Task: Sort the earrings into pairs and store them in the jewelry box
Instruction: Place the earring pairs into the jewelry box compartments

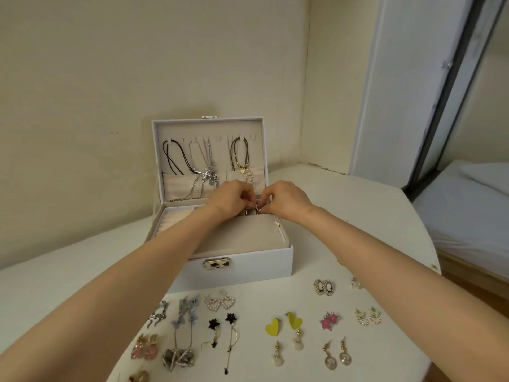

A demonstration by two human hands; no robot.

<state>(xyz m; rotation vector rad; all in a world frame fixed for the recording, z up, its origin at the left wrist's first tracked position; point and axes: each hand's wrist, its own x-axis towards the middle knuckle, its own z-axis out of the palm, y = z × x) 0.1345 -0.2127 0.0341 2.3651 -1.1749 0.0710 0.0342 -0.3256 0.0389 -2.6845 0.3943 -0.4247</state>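
A white jewelry box [248,264] stands open at the back of the white table, with necklaces [206,166] hanging inside its raised lid. Both my hands reach over its beige tray. My left hand [231,197] and my right hand [286,199] each pinch a small gold earring [258,210] at the tray's far edge. Paired earrings lie in rows on the table in front of the box: yellow hearts [283,323], pink stars [329,321], pearl hearts [220,303], black flowers [221,322], oval drops [336,358], several more.
The table [344,210] sits in a room corner; its rounded edge runs along the right. A bed [468,205] with white sheets lies beyond it at right. A ring-roll section [170,221] fills the box's left side. A metal latch [216,263] is on the box front.
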